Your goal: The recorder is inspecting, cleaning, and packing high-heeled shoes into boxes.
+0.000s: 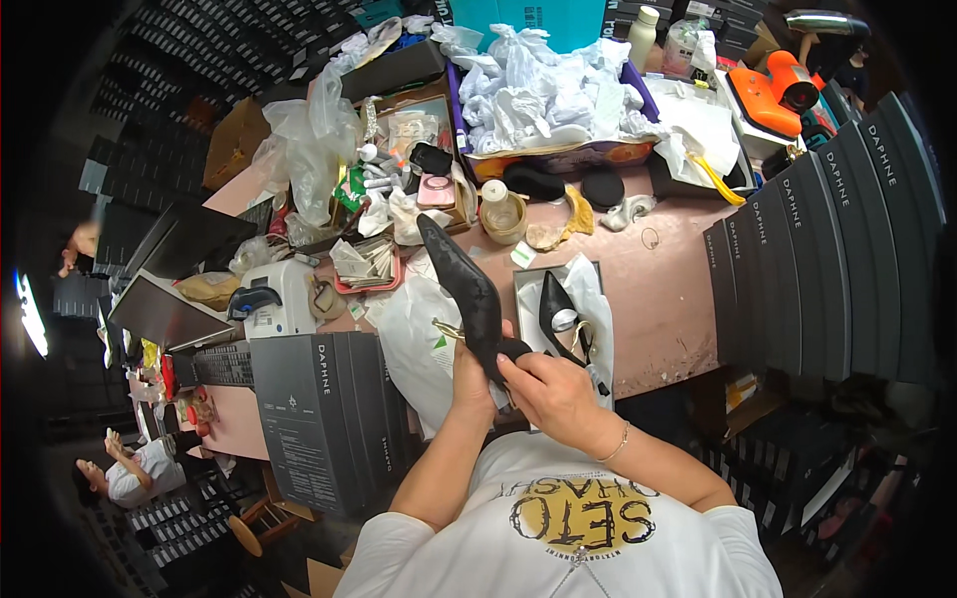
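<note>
A black pointed shoe (467,284) is held up in front of me, its toe pointing away and to the left. My left hand (473,381) is closed around its heel end from below. My right hand (550,397) is closed at the same end, fingers against a dark rounded part (513,349); whether that belongs to the shoe or is a separate pad, I cannot tell. Just beyond my right hand, a second black pointed shoe (554,304) lies in an open shoe box (528,275) lined with white paper. White wrapping paper (404,334) lies under and left of the raised shoe.
Stacked dark shoe boxes stand at right (807,259) and left (314,419). A bin of crumpled white paper (553,90) is at the back. A jar (501,219), a yellow cloth (570,224), a label printer (279,299) and an orange tape dispenser (768,100) occupy the table. Another person (145,473) is far left.
</note>
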### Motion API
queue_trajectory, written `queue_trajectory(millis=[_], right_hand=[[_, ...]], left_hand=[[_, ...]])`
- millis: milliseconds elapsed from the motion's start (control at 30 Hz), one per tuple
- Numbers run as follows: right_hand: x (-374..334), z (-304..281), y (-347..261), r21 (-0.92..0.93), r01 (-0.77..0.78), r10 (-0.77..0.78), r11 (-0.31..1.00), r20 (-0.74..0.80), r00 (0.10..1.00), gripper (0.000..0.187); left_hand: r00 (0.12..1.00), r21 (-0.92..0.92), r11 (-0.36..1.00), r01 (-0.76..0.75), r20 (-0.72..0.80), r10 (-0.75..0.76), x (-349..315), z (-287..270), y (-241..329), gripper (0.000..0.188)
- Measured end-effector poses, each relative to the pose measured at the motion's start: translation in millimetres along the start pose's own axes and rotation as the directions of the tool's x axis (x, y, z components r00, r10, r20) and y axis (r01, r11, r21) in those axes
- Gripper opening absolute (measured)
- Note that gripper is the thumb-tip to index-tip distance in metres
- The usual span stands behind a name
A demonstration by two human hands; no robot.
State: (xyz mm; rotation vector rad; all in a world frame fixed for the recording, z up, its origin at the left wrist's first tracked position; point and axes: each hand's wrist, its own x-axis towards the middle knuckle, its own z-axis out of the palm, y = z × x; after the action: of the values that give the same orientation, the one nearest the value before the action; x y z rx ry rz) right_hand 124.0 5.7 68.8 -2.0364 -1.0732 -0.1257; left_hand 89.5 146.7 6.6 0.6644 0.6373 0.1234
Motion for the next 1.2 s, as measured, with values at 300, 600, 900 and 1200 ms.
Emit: queue_trajectory(millis=[300,600,900,1200], right_hand=[[-63.4,-39.4,31.7,0.101,-0.397,0.376,0.912,0.175,0.910,0.029],[-84.5,-20.2,202.5,-0.160,-0.624,0.609,0.765,-0.134,0.782,0.044],[-41.9,-34.0,282.0,-0.062,-0.604,0.598,0.794,-0.097,0.796,0.023],[5.0,-25.4,405.9,0.287,-0.925,0.967,0.250,-0.117,0.225,0.041]], left_hand=[[0.948,-0.203,0.963,0.178,0.296,-0.113,17.5,12.4,19.8,0.039],[0.962,-0.133,0.963,0.234,0.176,-0.209,24.7,21.1,9.3,0.058],[0.986,-0.166,0.974,0.156,-0.030,-0.163,20.5,23.9,-16.8,0.078],[0.993,-0.110,0.988,0.108,0.049,-0.103,17.9,0.0,-37.8,0.071]])
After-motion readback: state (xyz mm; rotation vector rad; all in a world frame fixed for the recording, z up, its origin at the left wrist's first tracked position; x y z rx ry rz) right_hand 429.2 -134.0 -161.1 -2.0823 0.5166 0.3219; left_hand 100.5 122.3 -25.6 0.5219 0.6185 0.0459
